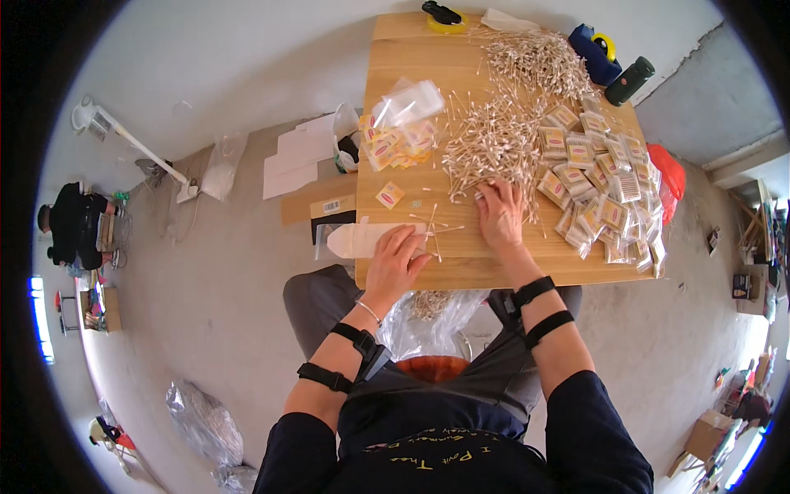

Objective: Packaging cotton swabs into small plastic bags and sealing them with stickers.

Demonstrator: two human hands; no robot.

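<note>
My left hand (395, 262) rests on a long white card-like strip (352, 240) at the table's front left, fingers stretched and thumb apart. Several loose cotton swabs (436, 233) lie crossed just beyond its fingertips. At the near edge of a large heap of cotton swabs (494, 140), my right hand (500, 216) has its fingers bent down and drawn together on swabs; how many it grips is hidden. A small yellow-and-white printed card (390, 194) lies flat beyond my left hand.
Filled swab packets (597, 181) are piled at the right, with a second swab heap (539, 62) farther back. Printed cards (395, 146) and clear bags (411, 103) sit at the left. A dark bottle (629, 81) and tape dispenser (445, 16) stand at the far edge.
</note>
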